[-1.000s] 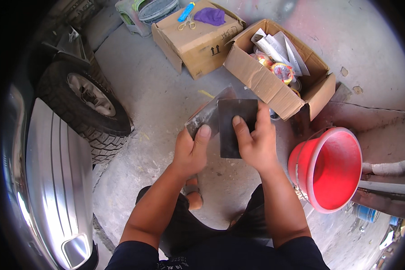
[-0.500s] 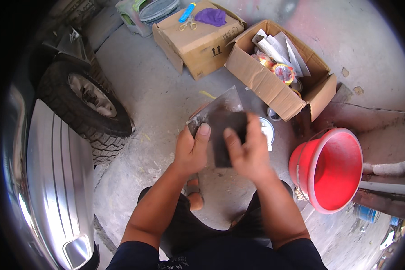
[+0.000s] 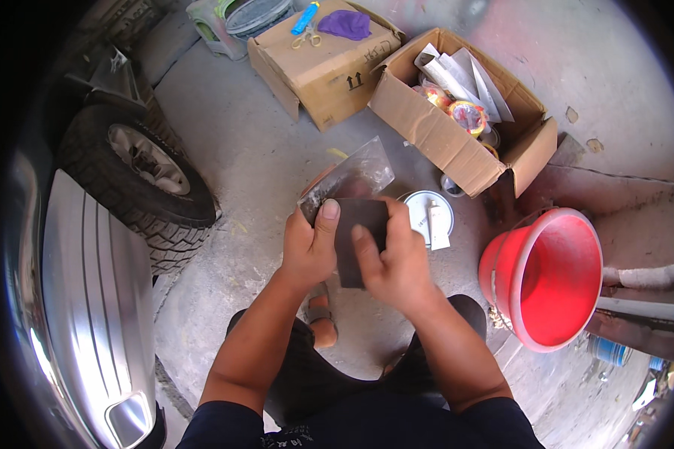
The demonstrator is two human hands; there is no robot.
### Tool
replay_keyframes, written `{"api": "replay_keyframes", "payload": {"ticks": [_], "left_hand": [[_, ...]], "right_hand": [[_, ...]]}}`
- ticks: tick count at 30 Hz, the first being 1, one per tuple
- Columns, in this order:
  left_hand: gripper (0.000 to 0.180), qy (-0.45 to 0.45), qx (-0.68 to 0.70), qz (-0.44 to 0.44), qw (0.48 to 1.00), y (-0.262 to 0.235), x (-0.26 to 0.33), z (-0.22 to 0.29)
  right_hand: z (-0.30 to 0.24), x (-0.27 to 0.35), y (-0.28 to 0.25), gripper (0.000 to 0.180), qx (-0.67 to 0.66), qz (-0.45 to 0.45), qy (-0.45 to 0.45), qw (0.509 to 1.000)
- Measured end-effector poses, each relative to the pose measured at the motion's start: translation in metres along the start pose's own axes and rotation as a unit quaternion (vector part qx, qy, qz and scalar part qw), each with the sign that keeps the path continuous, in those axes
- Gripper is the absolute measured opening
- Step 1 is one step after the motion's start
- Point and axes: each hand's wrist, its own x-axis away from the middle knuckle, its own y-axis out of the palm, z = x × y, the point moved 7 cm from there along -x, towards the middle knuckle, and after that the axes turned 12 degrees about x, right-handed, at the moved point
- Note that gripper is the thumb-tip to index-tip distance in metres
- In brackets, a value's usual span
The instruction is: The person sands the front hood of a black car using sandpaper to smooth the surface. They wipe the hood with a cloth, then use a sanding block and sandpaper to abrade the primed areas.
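Note:
My left hand [image 3: 312, 243] is closed on a thin, see-through plate [image 3: 358, 170] smeared with whitish residue. The plate tilts up and away in front of me. Closed on a dark, flat rectangular piece [image 3: 350, 258], my right hand [image 3: 398, 263] keeps its thumb across the near face. The dark piece overlaps the near end of the plate, and my left thumb lies against its upper left edge. Whether its far side touches the plate is hidden. Just beyond my right hand, a white tube [image 3: 437, 224] rests on a round white lid [image 3: 419, 206] on the floor.
A red bucket [image 3: 494, 262] stands at right. Ahead, an open cardboard box [image 3: 434, 138] holds tape rolls and papers; a closed box [image 3: 318, 67] carries scissors [image 3: 307, 39], a blue-handled item [image 3: 305, 18] and purple cloth [image 3: 344, 25]. A vehicle tyre [image 3: 90, 150] and silver bumper [image 3: 90, 299] flank my left.
Both hands have come slightly left and nearer. My right hand and the dark piece moved left across the plate, uncovering its far end and more of the white lid and tube.

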Motion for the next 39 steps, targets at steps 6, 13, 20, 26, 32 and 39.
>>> {"api": "replay_keyframes", "payload": {"ticks": [6,13,20,26,32,39], "left_hand": [[0.045,0.008,-0.013,0.021,1.0,0.0,-0.001,-0.001],[0.046,-0.034,-0.013,0.011,0.999,0.002,0.005,0.0],[0.044,-0.004,-0.043,0.017,0.999,-0.001,0.004,-0.002],[0.051,-0.02,-0.022,-0.029,0.999,0.001,0.005,-0.003],[0.047,0.015,-0.038,-0.038,0.998,0.002,0.0,0.002],[0.046,0.034,-0.06,-0.021,0.997,0.001,-0.001,0.007]], "right_hand": [[0.011,-0.01,-0.004,0.038,-0.033,0.009,0.031,0.999],[0.021,-0.024,-0.018,0.038,-0.046,0.005,0.062,0.997],[0.023,-0.027,-0.02,0.039,-0.064,-0.015,0.093,0.993],[0.003,-0.008,-0.013,0.037,0.011,0.007,0.002,1.0],[-0.008,0.007,-0.001,0.037,0.0,-0.001,-0.05,0.999],[-0.004,-0.003,-0.009,0.034,0.023,0.03,-0.062,0.997]]}}
